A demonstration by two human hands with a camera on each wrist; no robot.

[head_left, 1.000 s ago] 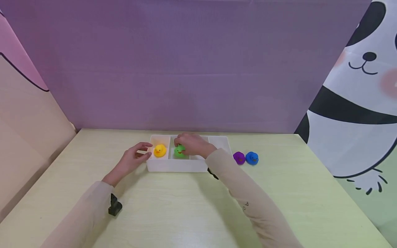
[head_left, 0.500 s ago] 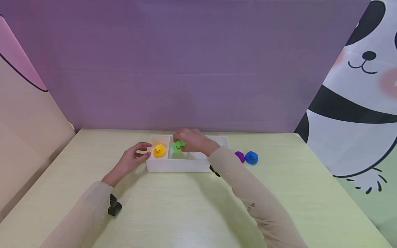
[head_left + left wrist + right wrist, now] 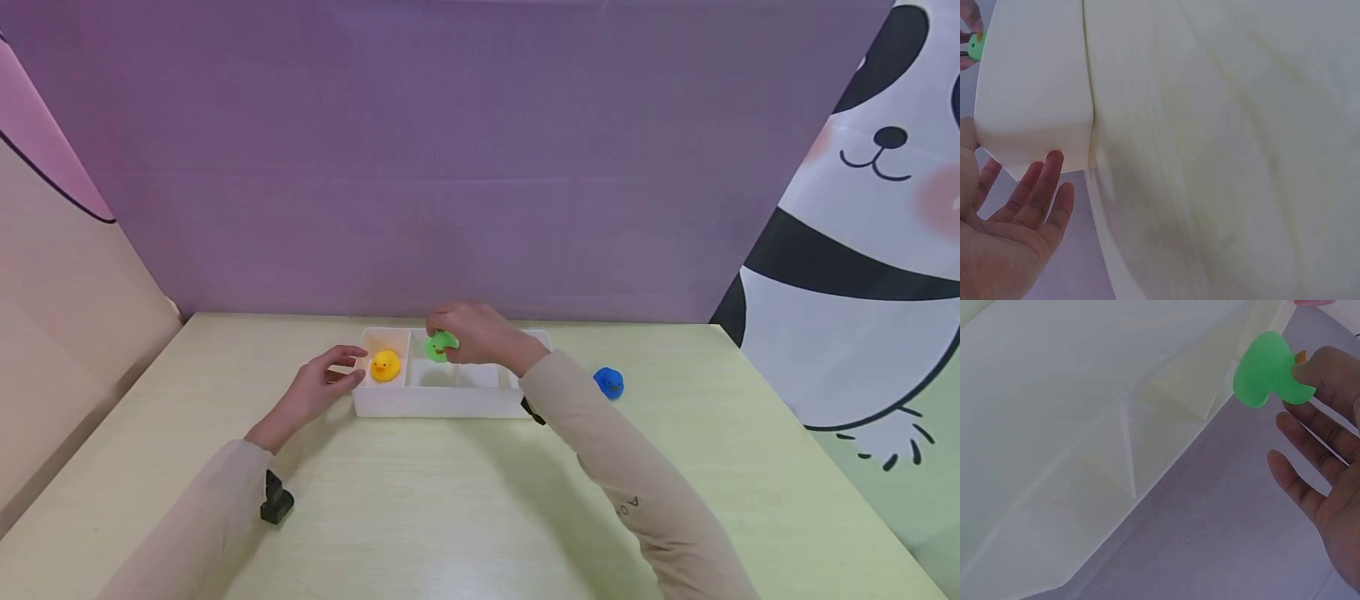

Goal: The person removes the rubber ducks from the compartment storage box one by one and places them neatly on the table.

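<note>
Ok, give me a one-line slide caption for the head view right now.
Right hand pinches a green duck above the white divided tray; left hand rests at its end by the yellow duck.

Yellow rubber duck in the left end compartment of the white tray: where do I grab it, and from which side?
Take the small yellow rubber duck by its rounded body flanks, coming from straight above. It sits upright in the end compartment of the white divided plastic tray, and the walls probably block a sideways approach. The left hand is nearest.
</note>
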